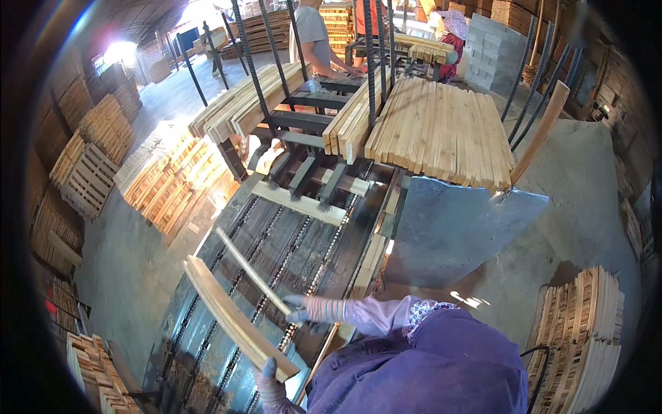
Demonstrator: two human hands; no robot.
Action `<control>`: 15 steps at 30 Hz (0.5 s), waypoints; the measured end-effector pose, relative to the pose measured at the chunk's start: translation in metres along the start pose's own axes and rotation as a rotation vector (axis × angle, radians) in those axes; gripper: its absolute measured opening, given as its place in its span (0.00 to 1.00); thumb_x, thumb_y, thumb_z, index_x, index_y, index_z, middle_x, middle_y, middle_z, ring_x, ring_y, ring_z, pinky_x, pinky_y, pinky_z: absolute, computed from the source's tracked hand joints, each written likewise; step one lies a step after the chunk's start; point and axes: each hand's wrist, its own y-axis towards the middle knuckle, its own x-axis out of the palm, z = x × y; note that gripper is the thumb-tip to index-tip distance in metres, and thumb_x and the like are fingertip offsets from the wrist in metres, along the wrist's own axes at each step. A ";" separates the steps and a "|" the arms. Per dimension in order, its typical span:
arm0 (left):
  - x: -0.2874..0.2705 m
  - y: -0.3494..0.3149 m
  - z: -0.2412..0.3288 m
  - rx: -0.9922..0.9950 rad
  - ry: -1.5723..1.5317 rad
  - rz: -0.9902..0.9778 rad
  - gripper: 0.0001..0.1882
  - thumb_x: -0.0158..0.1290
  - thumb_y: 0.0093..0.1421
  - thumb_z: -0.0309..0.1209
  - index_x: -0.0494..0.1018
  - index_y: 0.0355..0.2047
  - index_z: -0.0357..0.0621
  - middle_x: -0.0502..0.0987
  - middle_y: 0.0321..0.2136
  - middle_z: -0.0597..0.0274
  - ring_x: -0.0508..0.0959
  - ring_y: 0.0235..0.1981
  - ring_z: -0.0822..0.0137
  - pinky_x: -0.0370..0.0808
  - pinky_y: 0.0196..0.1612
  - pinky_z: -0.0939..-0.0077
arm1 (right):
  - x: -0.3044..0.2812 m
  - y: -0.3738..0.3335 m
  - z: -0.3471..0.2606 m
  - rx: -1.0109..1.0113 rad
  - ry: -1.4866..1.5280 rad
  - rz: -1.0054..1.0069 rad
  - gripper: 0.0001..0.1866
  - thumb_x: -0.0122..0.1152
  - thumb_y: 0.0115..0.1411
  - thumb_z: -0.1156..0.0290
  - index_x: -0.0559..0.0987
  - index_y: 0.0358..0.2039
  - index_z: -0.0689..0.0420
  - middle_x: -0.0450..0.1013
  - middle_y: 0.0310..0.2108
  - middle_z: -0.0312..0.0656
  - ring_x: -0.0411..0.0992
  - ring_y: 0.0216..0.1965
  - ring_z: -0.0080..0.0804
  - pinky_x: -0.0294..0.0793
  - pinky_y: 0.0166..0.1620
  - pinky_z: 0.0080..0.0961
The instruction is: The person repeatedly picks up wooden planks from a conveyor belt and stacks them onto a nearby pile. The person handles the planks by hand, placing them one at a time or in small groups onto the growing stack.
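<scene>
above the chain conveyor [277, 233], the left hand [270, 385] is clamped on the thick plank [233, 312] by one end, the right hand [301, 309] likewise on the slim strip [251, 268]; firm wrists should stop both tipping.

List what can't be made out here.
Head view:
Near end of the thin wooden strip: hidden by the right hand.
Left forearm: cut off by the lower edge.
Grey-shirted co-worker: head cut off by the upper edge.
Bright opening: what lies beyond, washed out by glare.
</scene>
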 end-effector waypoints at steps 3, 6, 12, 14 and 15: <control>0.066 0.036 -0.018 -0.062 0.041 -0.288 0.49 0.66 0.63 0.40 0.47 0.76 0.55 0.72 0.55 0.53 0.78 0.51 0.56 0.81 0.51 0.56 | -0.006 0.079 0.129 -0.535 -0.175 0.109 0.32 0.59 0.72 0.48 0.66 0.70 0.49 0.77 0.49 0.49 0.76 0.52 0.36 0.81 0.52 0.35; 0.047 0.023 -0.037 -0.048 0.075 -0.173 0.48 0.63 0.65 0.46 0.46 0.76 0.53 0.72 0.56 0.52 0.80 0.51 0.54 0.83 0.52 0.54 | 0.018 0.059 0.096 -0.193 -0.160 -0.023 0.32 0.62 0.71 0.49 0.69 0.67 0.53 0.76 0.54 0.50 0.75 0.56 0.41 0.76 0.58 0.37; 0.061 0.022 -0.015 -0.118 -0.095 -0.185 0.44 0.68 0.59 0.48 0.60 0.67 0.40 0.76 0.50 0.52 0.81 0.50 0.54 0.84 0.51 0.56 | 0.027 0.076 0.087 -0.215 0.223 0.031 0.51 0.78 0.55 0.44 0.63 0.71 0.55 0.73 0.60 0.48 0.74 0.58 0.42 0.76 0.59 0.44; 0.068 0.014 -0.005 -0.150 -0.215 -0.205 0.44 0.69 0.59 0.45 0.61 0.67 0.38 0.76 0.52 0.52 0.80 0.52 0.54 0.82 0.52 0.57 | 0.033 0.077 0.078 -0.036 0.713 -0.398 0.51 0.81 0.53 0.49 0.66 0.70 0.57 0.75 0.58 0.51 0.77 0.55 0.40 0.79 0.58 0.44; 0.062 0.014 -0.011 -0.146 -0.251 -0.204 0.42 0.67 0.60 0.48 0.63 0.66 0.39 0.76 0.53 0.51 0.80 0.53 0.55 0.81 0.55 0.59 | 0.032 0.074 0.068 0.054 0.718 -0.420 0.48 0.81 0.53 0.48 0.68 0.67 0.60 0.77 0.55 0.49 0.79 0.51 0.39 0.81 0.54 0.41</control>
